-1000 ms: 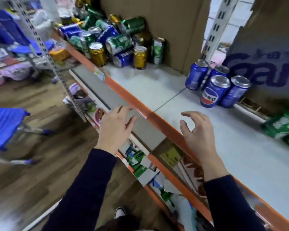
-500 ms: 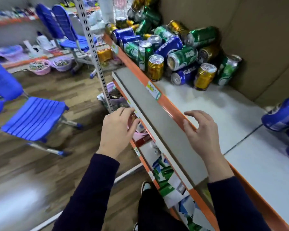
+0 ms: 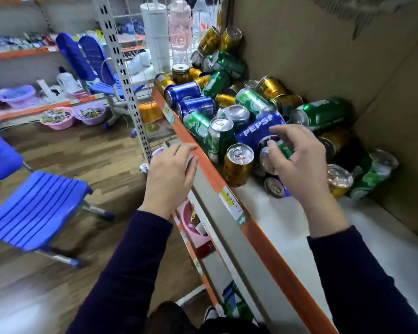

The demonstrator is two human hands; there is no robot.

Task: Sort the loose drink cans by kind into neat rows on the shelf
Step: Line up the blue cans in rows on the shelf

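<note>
A loose heap of cans fills the far end of the white shelf [image 3: 287, 227]: blue Pepsi cans [image 3: 258, 130], green cans [image 3: 323, 112] and gold cans [image 3: 238, 166], most lying on their sides. One gold can stands upright at the shelf's front edge. My right hand [image 3: 299, 165] is over the near side of the heap, thumb and fingers curled round a small green can [image 3: 284, 149] lying below the Pepsi can. My left hand [image 3: 169, 174] hovers just outside the orange shelf edge [image 3: 256, 227], fingers loosely curled and holding nothing.
Brown cardboard [image 3: 336, 56] walls the shelf's back and far right. A perforated upright post [image 3: 128, 88] stands left of the heap. Blue chairs [image 3: 34, 208] and pink basins [image 3: 58, 118] sit on the wooden floor at left. A lower shelf holds more goods.
My view has swung left along the shelf to the heap. My right hand moved forward from the shelf edge onto the cans and closed on a green one. My left hand stayed beside the edge.
</note>
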